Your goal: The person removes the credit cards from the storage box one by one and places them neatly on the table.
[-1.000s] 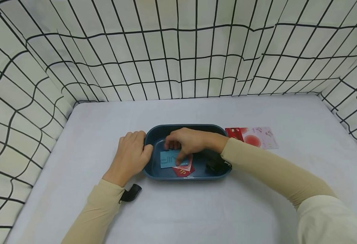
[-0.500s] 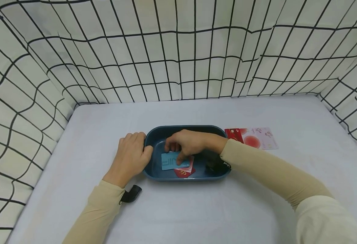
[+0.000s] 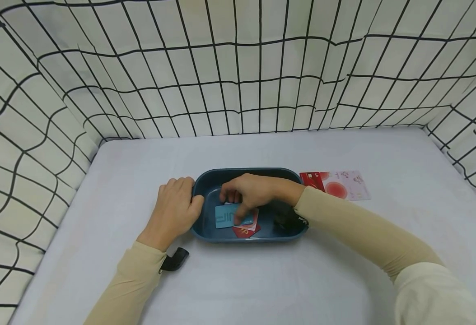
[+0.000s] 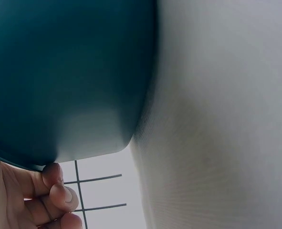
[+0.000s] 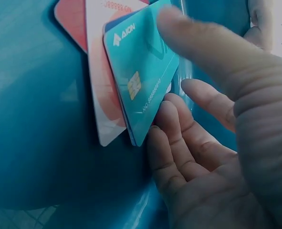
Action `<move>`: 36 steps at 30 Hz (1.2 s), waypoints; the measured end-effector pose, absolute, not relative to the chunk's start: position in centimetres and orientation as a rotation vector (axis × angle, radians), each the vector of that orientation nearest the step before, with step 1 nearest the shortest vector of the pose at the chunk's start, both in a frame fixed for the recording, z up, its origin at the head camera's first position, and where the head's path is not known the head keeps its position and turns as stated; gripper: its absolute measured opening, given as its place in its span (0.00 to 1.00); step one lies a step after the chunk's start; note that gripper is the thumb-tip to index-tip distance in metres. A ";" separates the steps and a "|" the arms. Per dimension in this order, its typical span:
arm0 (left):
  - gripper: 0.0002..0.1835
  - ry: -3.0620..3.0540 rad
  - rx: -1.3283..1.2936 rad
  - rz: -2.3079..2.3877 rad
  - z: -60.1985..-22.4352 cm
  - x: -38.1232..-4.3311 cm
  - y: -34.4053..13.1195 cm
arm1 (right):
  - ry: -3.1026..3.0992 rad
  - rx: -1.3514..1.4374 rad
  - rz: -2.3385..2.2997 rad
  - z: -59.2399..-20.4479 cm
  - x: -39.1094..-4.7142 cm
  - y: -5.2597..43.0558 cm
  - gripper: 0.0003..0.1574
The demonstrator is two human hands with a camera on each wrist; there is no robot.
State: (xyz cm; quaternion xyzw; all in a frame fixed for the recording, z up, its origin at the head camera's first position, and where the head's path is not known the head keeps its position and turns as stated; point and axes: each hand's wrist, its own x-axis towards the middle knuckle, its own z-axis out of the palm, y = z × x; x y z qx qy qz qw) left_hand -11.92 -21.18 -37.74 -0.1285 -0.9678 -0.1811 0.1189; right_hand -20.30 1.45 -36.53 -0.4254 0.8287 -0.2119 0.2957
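On my head view the left hand (image 3: pixel 175 203) has its fingers (image 3: pixel 178 183) clasped over the left end of the blue tray (image 3: pixel 246 240), and the right hand (image 3: pixel 256 189) reaches inside, thumb (image 3: pixel 242 212) on a teal card (image 3: pixel 223 216); a red card (image 3: pixel 244 233) lies just below that thumb. On my left wrist view the tray wall rises right beside the fingers. On my right wrist view the thumb and fingertips pinch the teal card, with a pink-and-white card (image 5: pixel 97 67) partly under it, beyond the fingertips.
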 end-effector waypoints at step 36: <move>0.07 -2.828 -0.372 -0.524 -37.7 -11.8 -21.0 | 2.147 -1.128 -0.531 -36.3 -20.4 1.9 0.22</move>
